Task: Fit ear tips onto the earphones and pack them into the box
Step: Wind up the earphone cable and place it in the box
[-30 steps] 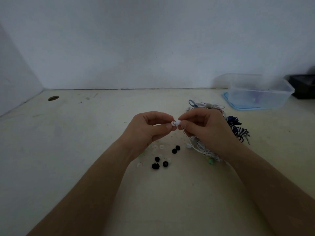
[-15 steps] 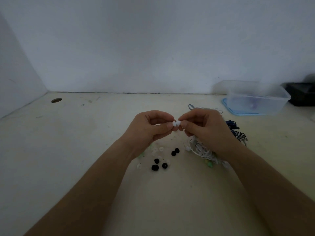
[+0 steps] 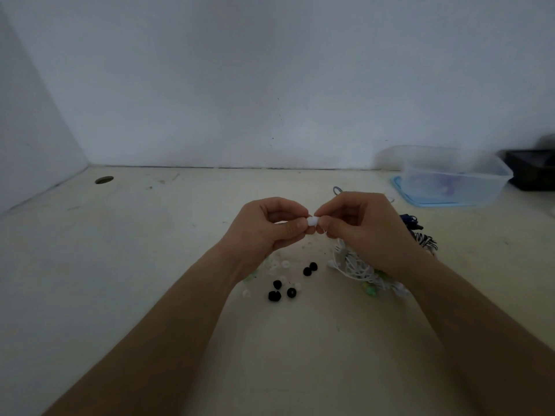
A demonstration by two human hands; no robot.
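Two hands meet just above and left of the bundle [image 3: 357,268] of white cords. The left hand [image 3: 267,229] pinches a white tip [image 3: 312,221] between thumb and forefinger. The right hand [image 3: 369,232] has its fingers curled tight on what I judge to be the bud, itself hidden behind its fingertips, and its cord seems to trail down into the bundle. The step looks like seating the tip on the bud's nozzle. To do it well, hold the bud rigid in the right hand and roll the tip's soft collar over the nozzle with a small twist rather than a straight shove. Then run a thumb round the rim to check that it sits evenly, since a half-seated tip would probably pop off in packing. Keep the cord slack so the bundle does not drag. Loose black tips [image 3: 274,295] and clear tips [image 3: 283,264] lie left of the bundle, and the box [image 3: 456,178] stands beyond it to the right, so packing is not yet begun. Against half a second ago, the hands have kept their place over the bundle, but the two white lumps then seen side by side between the fingertips now read as one, suggesting the tip has gone further on.
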